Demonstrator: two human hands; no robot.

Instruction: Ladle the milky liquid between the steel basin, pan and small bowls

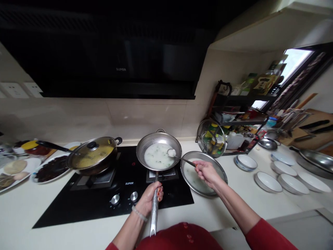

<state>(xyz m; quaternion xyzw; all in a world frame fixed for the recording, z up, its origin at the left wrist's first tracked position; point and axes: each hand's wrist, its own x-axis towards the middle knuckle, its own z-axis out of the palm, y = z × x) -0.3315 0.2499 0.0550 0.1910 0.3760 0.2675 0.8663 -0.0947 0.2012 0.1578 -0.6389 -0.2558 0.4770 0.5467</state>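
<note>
My left hand (151,198) is closed round the long metal handle of a steel wok (159,151) that sits over the right burner of a black hob (104,194). The wok holds a pale, whitish liquid with green flecks. My right hand (206,172) is closed on the handle of a ladle (173,153), whose bowl rests at the right side of the wok over the liquid. Under my right hand stands a wide steel basin (221,173) with more pale liquid in it.
A lidded pan (91,154) with yellow contents sits on the left burner. Plates of food (49,169) stand at the left. Several white bowls (267,181), a glass lid (211,138) and a spice rack (238,118) are at the right. A dark range hood hangs overhead.
</note>
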